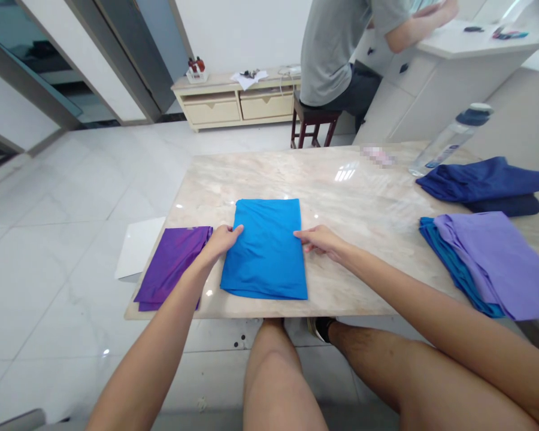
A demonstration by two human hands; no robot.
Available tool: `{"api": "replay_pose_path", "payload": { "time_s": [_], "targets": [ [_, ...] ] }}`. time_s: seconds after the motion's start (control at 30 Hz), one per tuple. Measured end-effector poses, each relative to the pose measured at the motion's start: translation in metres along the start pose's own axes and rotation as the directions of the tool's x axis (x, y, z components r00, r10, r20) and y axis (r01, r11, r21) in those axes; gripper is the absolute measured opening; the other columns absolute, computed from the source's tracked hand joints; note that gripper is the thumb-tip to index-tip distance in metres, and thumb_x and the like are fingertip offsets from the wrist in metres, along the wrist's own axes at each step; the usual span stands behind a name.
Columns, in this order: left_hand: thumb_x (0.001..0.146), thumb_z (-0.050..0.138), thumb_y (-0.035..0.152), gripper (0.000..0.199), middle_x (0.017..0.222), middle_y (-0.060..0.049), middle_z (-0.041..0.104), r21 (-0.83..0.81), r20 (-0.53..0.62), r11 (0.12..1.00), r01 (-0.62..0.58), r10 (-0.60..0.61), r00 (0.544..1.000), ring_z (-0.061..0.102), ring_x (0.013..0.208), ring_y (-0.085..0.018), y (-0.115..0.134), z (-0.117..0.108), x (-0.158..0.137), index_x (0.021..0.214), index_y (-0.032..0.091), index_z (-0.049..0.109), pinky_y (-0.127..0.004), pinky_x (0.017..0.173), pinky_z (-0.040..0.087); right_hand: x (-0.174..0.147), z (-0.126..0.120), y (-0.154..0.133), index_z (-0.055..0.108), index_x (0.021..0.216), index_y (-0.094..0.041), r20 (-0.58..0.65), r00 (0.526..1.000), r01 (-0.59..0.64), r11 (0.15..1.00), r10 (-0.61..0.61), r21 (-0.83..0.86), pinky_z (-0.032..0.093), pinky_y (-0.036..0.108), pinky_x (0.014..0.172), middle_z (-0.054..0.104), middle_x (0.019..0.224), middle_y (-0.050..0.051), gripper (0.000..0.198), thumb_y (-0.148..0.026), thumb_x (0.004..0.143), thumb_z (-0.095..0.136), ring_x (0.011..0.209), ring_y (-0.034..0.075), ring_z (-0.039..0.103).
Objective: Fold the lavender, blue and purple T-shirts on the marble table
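A bright blue folded cloth (265, 254) lies flat on the marble-patterned table (332, 197), right in front of me. My left hand (223, 239) grips its left edge, thumb on top and fingers partly hidden. At the opposite edge, my right hand (322, 240) pinches the cloth between thumb and fingers. The cloth is a neat rectangle with light wrinkles, its near edge showing layers. Just left of it lies a folded purple cloth (173, 263), partly covered by my left forearm.
To the right lie a folded lavender cloth (498, 257) over a teal cloth (458, 269), and a dark blue cloth (480, 179). Behind them stands a clear water bottle (449, 143). A person in a grey shirt (332, 54) sits on a stool (312, 120) at a white counter (467, 45).
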State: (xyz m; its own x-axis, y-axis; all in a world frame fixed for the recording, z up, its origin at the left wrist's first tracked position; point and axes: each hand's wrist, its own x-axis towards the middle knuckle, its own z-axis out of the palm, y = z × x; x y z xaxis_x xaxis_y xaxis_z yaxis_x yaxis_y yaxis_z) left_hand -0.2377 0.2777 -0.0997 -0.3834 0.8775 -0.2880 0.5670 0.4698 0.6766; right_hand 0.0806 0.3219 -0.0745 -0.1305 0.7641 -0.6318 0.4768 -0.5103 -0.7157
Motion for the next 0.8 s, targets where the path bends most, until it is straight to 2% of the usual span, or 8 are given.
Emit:
{"api": "replay_pose_path", "payload": {
  "time_s": [0.07,0.13,0.27,0.37,0.47,0.57,0.67,0.8],
  "targets": [
    [0.08,0.085,0.067,0.046,0.064,-0.008,0.072,-0.089,0.087,0.993,0.073,-0.066,0.994,0.076,0.079,-0.036,0.004,-0.006,0.003,0.075,0.023,0.071,-0.039,0.067,0.054,0.0,0.005,-0.002,0.065,0.072,-0.018,0.03,0.999,-0.016,1.0,0.015,0.016,0.022,0.026,0.049,0.062,0.059,0.001,0.042,-0.045,0.098,0.084,0.048,0.01,0.042],
    [0.074,0.09,0.069,0.05,0.068,-0.01,0.075,-0.161,0.18,0.973,0.164,-0.135,0.974,0.076,0.076,-0.035,0.007,-0.012,0.001,0.076,0.021,0.075,-0.04,0.065,0.054,0.001,0.007,-0.002,0.061,0.067,-0.02,0.057,0.998,-0.003,1.0,0.002,0.021,0.024,0.026,0.049,0.053,0.053,-0.003,0.046,-0.046,0.095,0.088,0.049,0.01,0.038],
    [0.065,0.095,0.07,0.056,0.086,-0.016,0.083,-0.212,0.344,0.954,0.212,-0.13,0.93,0.077,0.084,-0.034,0.01,-0.018,-0.014,0.083,0.019,0.082,-0.039,0.07,0.055,-0.002,0.005,0.002,0.066,0.064,-0.02,0.09,0.994,0.067,0.998,-0.067,-0.002,0.038,0.027,0.056,0.057,0.055,-0.001,0.043,-0.042,0.083,0.097,0.057,0.013,0.048],
    [0.062,0.094,0.072,0.064,0.106,-0.016,0.087,-0.321,0.314,0.941,0.106,0.001,0.949,0.077,0.096,-0.032,0.011,-0.023,-0.03,0.095,0.019,0.087,-0.038,0.079,0.056,-0.009,-0.003,0.005,0.077,0.073,-0.017,0.06,0.982,0.175,0.984,-0.177,0.042,0.046,0.028,0.063,0.07,0.067,0.003,0.037,-0.047,0.078,0.098,0.067,0.016,0.059],
    [0.062,0.092,0.075,0.067,0.111,-0.013,0.087,-0.38,0.175,0.925,0.004,0.067,0.982,0.075,0.097,-0.028,0.019,-0.032,-0.05,0.102,0.021,0.088,-0.036,0.083,0.053,-0.022,-0.016,0.006,0.085,0.086,-0.017,-0.024,0.939,0.344,0.933,-0.343,0.108,0.054,0.032,0.077,0.082,0.089,0.007,0.041,-0.055,0.076,0.095,0.082,0.021,0.069],
    [0.063,0.092,0.076,0.066,0.096,-0.009,0.085,-0.389,0.053,0.918,-0.075,0.103,0.993,0.071,0.085,-0.024,0.04,-0.051,-0.074,0.098,0.021,0.088,-0.034,0.077,0.051,-0.045,-0.031,-0.004,0.087,0.093,-0.017,-0.107,0.859,0.511,0.852,-0.5,0.119,0.057,0.035,0.087,0.085,0.099,0.008,0.045,-0.06,0.079,0.091,0.093,0.024,0.073],
    [0.061,0.094,0.077,0.066,0.087,-0.008,0.082,-0.395,-0.07,0.895,-0.207,0.195,0.978,0.068,0.08,-0.023,0.073,-0.08,-0.104,0.093,0.019,0.087,-0.033,0.072,0.051,-0.08,-0.048,-0.026,0.088,0.093,-0.018,-0.177,0.748,0.655,0.754,-0.639,0.046,0.057,0.036,0.084,0.083,0.092,0.007,0.05,-0.066,0.081,0.087,0.09,0.025,0.072],
    [0.059,0.097,0.072,0.062,0.08,-0.005,0.078,-0.344,-0.316,0.86,-0.377,0.273,0.909,0.067,0.082,-0.023,0.123,-0.127,-0.151,0.087,0.019,0.084,-0.031,0.07,0.051,-0.145,-0.067,-0.065,0.082,0.08,-0.019,-0.299,0.504,0.818,0.559,-0.81,-0.134,0.053,0.034,0.08,0.077,0.08,0.005,0.05,-0.069,0.085,0.085,0.082,0.022,0.066]
  ]
}}
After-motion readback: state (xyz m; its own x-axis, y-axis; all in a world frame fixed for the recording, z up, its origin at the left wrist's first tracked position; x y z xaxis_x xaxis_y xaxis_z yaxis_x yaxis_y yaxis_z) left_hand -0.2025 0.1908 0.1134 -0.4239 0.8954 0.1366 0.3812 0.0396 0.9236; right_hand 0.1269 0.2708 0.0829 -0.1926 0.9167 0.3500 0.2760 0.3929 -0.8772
